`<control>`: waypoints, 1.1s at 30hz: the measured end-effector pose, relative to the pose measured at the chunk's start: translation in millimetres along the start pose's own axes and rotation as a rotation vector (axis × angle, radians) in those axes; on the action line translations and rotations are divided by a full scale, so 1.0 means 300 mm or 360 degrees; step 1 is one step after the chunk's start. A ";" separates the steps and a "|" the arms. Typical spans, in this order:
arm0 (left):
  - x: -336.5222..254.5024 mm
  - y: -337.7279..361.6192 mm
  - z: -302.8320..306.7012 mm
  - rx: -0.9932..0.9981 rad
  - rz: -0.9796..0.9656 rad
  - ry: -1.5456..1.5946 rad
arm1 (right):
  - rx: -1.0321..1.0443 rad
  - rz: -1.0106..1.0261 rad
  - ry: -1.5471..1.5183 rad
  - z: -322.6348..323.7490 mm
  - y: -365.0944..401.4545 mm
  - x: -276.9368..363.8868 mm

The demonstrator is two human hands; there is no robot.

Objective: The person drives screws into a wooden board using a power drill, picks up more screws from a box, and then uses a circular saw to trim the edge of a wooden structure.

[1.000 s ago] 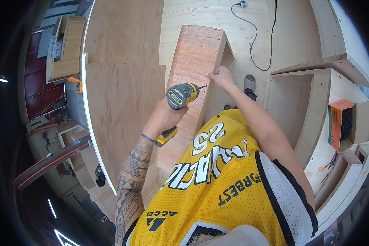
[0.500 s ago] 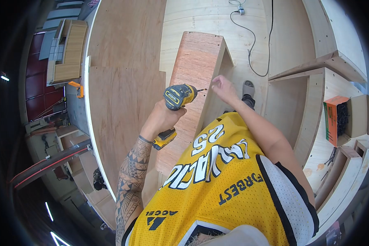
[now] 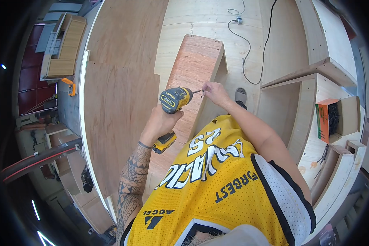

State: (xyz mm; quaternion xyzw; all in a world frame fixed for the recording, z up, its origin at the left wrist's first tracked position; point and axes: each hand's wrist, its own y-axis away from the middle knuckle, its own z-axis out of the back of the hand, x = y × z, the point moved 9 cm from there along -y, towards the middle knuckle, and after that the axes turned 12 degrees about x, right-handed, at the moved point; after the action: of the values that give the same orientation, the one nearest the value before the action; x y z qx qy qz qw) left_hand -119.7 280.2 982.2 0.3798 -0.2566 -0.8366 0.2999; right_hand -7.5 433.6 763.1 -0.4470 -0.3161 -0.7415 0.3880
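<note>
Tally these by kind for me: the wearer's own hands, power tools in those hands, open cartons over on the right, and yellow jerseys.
Left hand plus right hand: 2
Cordless drill: 1
Open carton: 1
Yellow jersey: 1
Total: 5

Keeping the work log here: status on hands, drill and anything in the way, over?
Left hand gripping drill. Right hand close by bit tip at wooden box edge, contact unclear. Black cord lies apart from drill.
</note>
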 end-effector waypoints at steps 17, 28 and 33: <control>-0.015 -0.051 -0.009 0.0132 0.0070 -0.0165 | -0.0162 -0.0036 -0.0233 -0.006 0.037 0.003; -0.080 -0.009 0.026 0.0058 0.0001 -0.0120 | -0.0092 -0.0136 -0.0200 -0.007 0.040 0.005; -0.071 -0.028 0.011 0.0085 -0.0027 -0.0173 | -0.0131 -0.0075 -0.0215 -0.009 0.039 -0.002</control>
State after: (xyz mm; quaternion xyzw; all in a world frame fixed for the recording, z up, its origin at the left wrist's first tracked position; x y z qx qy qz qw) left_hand -113.7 301.6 988.9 0.3439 -0.2917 -0.8513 0.2683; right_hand 1.5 425.6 763.0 -0.5040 -0.3212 -0.7309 0.3295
